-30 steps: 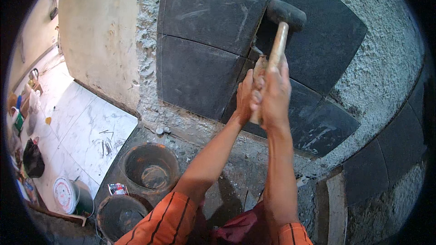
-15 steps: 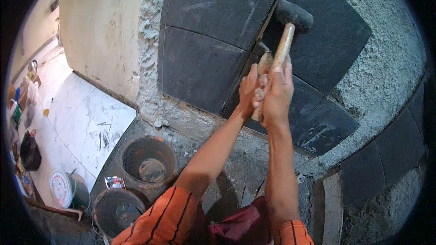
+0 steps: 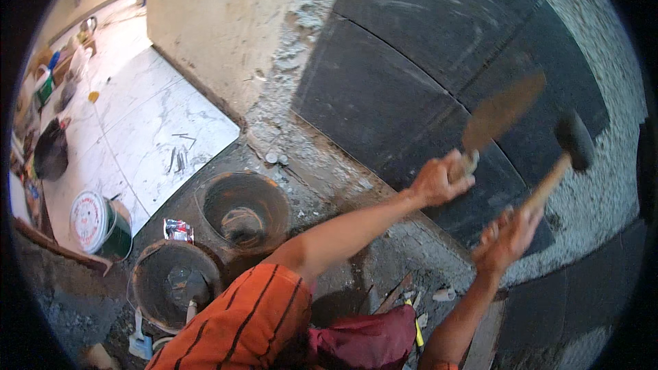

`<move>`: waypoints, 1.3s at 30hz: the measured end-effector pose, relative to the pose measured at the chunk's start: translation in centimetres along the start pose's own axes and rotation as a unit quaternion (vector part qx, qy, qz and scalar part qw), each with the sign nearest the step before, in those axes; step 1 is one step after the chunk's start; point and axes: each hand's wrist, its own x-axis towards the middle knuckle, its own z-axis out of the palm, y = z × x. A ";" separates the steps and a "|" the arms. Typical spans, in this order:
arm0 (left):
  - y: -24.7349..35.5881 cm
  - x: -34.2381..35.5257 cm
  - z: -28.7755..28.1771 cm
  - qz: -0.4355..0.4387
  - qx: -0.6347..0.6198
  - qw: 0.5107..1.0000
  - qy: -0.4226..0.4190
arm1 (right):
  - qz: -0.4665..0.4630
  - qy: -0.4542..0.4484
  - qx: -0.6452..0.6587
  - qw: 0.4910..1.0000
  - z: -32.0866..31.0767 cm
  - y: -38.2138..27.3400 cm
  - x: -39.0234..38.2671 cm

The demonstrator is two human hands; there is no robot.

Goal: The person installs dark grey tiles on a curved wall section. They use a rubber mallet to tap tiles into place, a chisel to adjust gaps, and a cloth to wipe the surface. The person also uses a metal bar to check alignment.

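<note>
Left hand (image 3: 442, 179) gripped around the handle of a rusty flat-bladed trowel (image 3: 500, 111), blade raised over the large dark square wall tiles (image 3: 384, 96). Right hand (image 3: 506, 238) clenched on a wooden-handled black rubber mallet (image 3: 572, 142), head beside the tile edge where rough grey mortar (image 3: 603, 185) begins. Below: two mortar-caked round buckets (image 3: 247, 209), one white-lidded paint can (image 3: 94, 223).

- Flat rust-brown trowel blade (image 3: 502, 111), right of centre: motion-blurred, edges soft; its handle hidden inside the left hand (image 3: 441, 179).
- Black-headed mallet with wooden handle (image 3: 563, 154), right side: blurred; lower handle covered by the right hand (image 3: 505, 238).
- Cluttered small items, upper left edge (image 3: 51, 82): too small to identify.
- Right forearm: cut off by the bottom edge.
- Dark bucket (image 3: 175, 286), lower left: contents indistinct.
</note>
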 end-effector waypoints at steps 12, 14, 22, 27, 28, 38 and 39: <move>-18.5 -13.0 -4.1 0.048 0.459 0.731 -0.503 | -0.094 0.111 -0.102 0.984 -10.3 3.1 0.4; -18.8 -14.8 -4.3 -0.054 0.486 0.636 -0.597 | -0.135 0.098 -0.095 0.981 -10.1 3.4 0.1; -18.2 -15.5 -3.6 0.019 0.374 0.811 -0.449 | -0.026 0.050 -0.098 0.994 -8.3 2.9 -0.7; -4.8 -3.1 3.2 0.312 0.157 0.927 -0.137 | -0.006 0.055 -0.018 0.998 -10.2 4.2 0.3; -1.0 0.1 3.4 0.379 0.128 0.910 -0.103 | 0.011 0.065 0.004 0.998 -10.4 4.4 0.5; 15.0 22.1 2.1 0.444 0.604 0.662 -0.006 | 0.050 -0.002 0.217 0.975 -11.7 6.9 7.0; 16.0 21.8 2.2 0.394 0.596 0.695 -0.081 | 0.045 0.007 0.223 0.974 -12.6 7.1 7.5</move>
